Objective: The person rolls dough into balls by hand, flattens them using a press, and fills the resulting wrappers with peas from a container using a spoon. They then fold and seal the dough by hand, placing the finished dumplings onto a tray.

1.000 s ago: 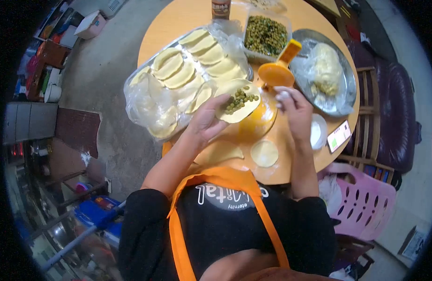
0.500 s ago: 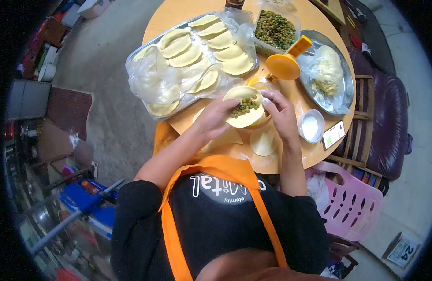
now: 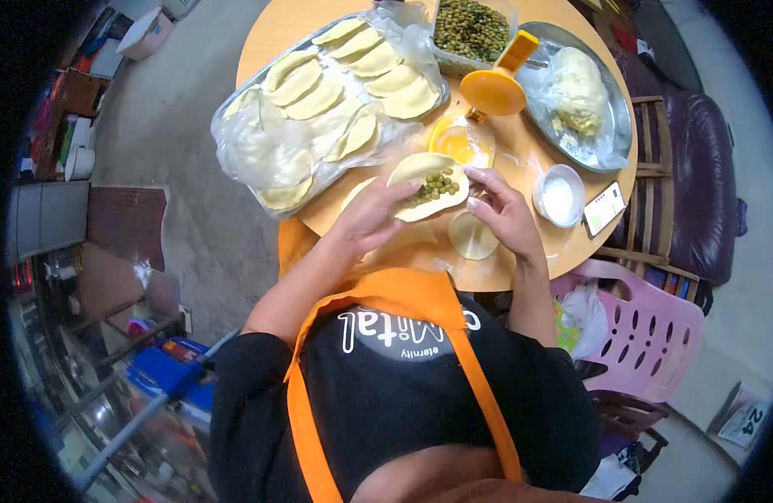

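Note:
A round dough wrapper (image 3: 408, 170) with green pea-like filling (image 3: 437, 188) in its middle is held above the table, its sides curving up. My left hand (image 3: 371, 211) grips its left side, thumb over the dough by the filling. At the right edge, the fingers and thumb of my right hand (image 3: 505, 208) pinch the rim. Below lies a flat dough round (image 3: 473, 235) on the table. Just beyond the hands stands an orange-yellow dough press (image 3: 462, 144) with its round lid (image 3: 493, 92) raised.
At the far left, a tray (image 3: 318, 194) holds several folded dumplings (image 3: 293, 75) and plastic wrap. A tub of filling (image 3: 474, 29) stands at the back. To the right are a metal tray (image 3: 623, 126) with a dough lump (image 3: 578, 92), a bowl of white powder (image 3: 559, 196) and a phone (image 3: 604, 208).
The wrapper's edges have risen around the filling, making it narrower. My right fingers now pinch its right rim. The whole view has shifted slightly.

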{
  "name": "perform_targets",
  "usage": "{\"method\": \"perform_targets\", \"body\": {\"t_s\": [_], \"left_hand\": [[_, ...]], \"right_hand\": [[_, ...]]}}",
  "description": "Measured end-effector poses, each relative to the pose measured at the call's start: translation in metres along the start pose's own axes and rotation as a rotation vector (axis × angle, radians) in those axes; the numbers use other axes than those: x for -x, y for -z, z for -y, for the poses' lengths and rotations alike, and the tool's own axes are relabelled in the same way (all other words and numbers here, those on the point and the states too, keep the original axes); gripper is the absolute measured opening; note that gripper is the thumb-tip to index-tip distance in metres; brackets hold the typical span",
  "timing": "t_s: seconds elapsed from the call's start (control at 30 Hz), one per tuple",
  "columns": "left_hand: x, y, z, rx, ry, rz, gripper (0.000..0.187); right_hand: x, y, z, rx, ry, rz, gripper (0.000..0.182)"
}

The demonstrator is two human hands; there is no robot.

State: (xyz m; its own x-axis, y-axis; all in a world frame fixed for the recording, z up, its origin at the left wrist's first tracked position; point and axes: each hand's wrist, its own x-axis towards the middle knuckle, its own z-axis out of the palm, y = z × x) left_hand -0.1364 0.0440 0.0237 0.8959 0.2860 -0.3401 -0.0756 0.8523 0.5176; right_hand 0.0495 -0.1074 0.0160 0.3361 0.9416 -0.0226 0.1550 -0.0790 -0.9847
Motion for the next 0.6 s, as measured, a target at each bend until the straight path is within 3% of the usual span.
{"method": "perform_targets", "body": {"t_s": [0.4,0.47,0.6], "left_hand": [[0.011,0.003,0.001,0.025,0.025,-0.11,0.042],[0.016,0.0,-0.001,0.02,0.018,-0.135,0.042],[0.02,0.012,0.004,0.038,-0.001,-0.213,0.04]], "right_hand": [[0.001,-0.022,0.006,0.076,0.077,-0.083,0.033],[0.004,-0.022,0.001,0.111,0.11,-0.168,0.03],[0.025,0.003,-0.02,0.552,0.206,-0.672,0.024]]}}
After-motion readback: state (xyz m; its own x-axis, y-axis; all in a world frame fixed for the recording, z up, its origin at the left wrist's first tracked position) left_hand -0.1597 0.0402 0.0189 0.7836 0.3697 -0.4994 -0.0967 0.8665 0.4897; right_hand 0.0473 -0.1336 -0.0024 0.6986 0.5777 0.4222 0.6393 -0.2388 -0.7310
